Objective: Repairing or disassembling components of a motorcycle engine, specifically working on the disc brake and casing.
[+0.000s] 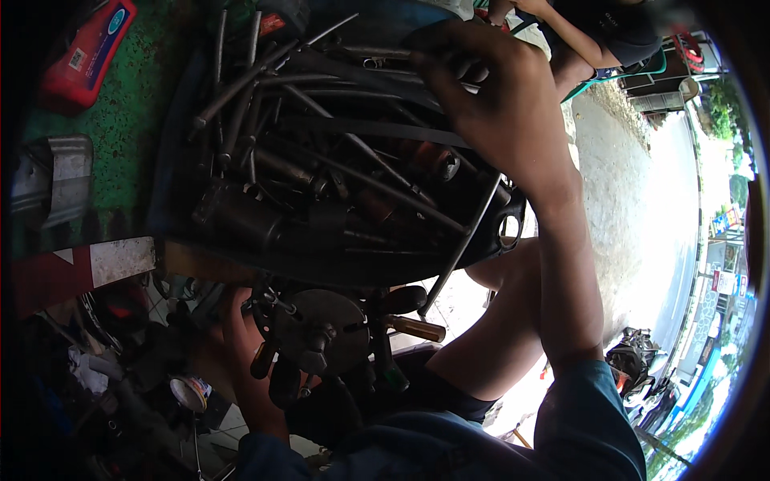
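Green speckled table [120, 132], upper left; pale tiled floor lower left; sunlit paved ground and road along the right. Another person [573, 36] sits at upper right. Count: one red bottle [88, 56] and one bent metal piece [68, 180] on the table; one dark tray [321, 271] in the center, piled with at least five long metal rods [377, 164] plus sockets, too dark to count fully. One more rod [459, 250] slants over its lower right edge. Below, one round rack [345, 317] with several handles around it, one tan [419, 328]. Right hand [505, 108] over the tray's upper right, wrist bent left, fingers curled, tips close; can't tell if gripping anything. Left forearm [253, 389] rises at lower left; left hand hidden, fingers can't be told.
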{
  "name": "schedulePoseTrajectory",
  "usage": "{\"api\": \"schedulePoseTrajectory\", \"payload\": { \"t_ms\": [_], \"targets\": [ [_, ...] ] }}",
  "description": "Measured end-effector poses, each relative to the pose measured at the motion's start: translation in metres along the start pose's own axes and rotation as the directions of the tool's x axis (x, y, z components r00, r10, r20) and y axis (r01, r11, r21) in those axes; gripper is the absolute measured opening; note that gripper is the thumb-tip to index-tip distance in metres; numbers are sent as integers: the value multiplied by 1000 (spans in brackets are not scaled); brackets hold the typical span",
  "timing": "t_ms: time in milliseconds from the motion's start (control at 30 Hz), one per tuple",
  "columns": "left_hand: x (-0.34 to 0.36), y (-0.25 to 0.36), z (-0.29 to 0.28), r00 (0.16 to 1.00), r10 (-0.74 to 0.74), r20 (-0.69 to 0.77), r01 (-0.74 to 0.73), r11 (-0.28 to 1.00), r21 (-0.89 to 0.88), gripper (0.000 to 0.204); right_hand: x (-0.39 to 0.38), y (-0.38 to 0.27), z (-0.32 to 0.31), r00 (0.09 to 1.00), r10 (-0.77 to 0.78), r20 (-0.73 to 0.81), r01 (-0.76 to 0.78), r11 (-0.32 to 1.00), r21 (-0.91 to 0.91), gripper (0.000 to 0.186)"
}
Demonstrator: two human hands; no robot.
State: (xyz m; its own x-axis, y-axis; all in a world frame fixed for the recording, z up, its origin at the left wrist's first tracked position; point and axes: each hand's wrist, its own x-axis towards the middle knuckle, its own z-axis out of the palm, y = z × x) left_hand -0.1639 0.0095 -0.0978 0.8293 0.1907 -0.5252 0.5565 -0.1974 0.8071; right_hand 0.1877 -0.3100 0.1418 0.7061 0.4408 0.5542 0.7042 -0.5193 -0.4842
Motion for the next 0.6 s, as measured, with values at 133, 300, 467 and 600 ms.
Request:
{"api": "schedulePoseTrajectory", "payload": {
  "t_ms": [133,300,467,600],
  "targets": [
    [6,-2,-4,1000,-5,0,5,1000,11,42,-11,3,7,960,-170,221,192,978,-84,36],
    [0,-5,2,1000,-1,6,1,1000,24,43,-19,5,2,919,-33,393,152,949,-277,63],
    [15,2,5,1000,-2,-6,3,999,34,45,-15,3,-2,902,21,432,50,987,-152,50],
    [34,3,-10,1000,-3,-31,4,999,35,46,-16,16,-4,927,-26,374,79,988,-129,32]
  ]
}}
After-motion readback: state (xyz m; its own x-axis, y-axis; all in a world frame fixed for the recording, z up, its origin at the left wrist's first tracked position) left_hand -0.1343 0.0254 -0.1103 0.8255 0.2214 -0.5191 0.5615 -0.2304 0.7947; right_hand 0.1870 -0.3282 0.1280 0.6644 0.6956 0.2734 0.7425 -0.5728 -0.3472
